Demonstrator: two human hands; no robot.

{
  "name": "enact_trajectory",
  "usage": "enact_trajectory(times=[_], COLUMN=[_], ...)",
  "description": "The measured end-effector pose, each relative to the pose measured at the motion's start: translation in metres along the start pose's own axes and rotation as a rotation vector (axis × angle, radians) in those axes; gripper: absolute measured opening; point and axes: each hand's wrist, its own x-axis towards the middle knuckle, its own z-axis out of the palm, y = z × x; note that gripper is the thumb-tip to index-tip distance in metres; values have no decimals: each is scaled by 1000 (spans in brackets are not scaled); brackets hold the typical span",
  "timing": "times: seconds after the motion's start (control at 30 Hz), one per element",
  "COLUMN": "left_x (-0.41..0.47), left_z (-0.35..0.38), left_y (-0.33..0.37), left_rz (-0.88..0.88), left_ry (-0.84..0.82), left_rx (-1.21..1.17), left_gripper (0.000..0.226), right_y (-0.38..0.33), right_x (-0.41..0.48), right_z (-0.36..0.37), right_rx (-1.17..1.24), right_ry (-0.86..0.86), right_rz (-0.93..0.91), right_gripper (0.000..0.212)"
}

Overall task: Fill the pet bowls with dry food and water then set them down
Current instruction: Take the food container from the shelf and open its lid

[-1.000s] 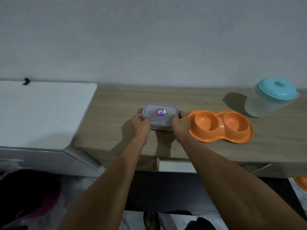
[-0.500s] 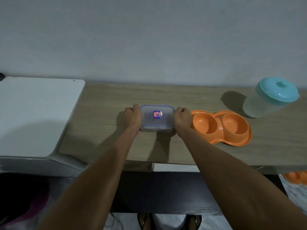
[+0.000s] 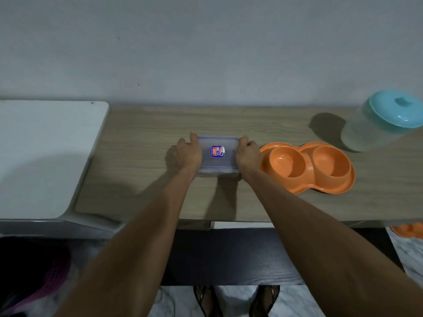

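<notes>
Since the earlier frames your hands have shifted on the food container (image 3: 217, 156): your left hand (image 3: 188, 154) and right hand (image 3: 249, 154) now clamp its short ends, fingers curled over the lid clips. It sits mid-counter (image 3: 142, 179), well back from the front edge, just beside the empty orange double bowl (image 3: 307, 167). Opening appears in hand; next, release the clips. Open room lies left; the jug (image 3: 377, 124) stands at the far right.

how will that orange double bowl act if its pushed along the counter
The orange double bowl looks like rigid moulded plastic, so it should probably move as one stiff piece. Both cups look empty, so it is likely light. Its low, wide shape makes tipping unlikely; on the smooth wooden counter it may slide or swivel instead.
</notes>
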Motion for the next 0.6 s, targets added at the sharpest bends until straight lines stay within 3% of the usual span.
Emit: enact_trajectory(times=[0.13,0.27,0.4,0.53,0.6], left_x=[0,-4,-10,-9,-14], left_z=[1,-3,-11,-17,-15], left_y=[1,3,3,-20,-33], left_rz=[-28,-31,-80,-146,-206], left_ry=[-21,59,38,59,-14], left_rx=[-71,-64,-167,-466,-527], left_gripper=[60,58,66,89,92], right_y=[3,2,-3,-17,-31], right_x=[0,-3,-5,-1,2], right_z=[-1,-1,-3,-4,0], right_rx=[-78,-116,-228,-402,-442], right_ry=[96,126,171,246,176], right_rz=[-99,-88,-87,-312,-402], right_gripper=[45,45,40,30,29])
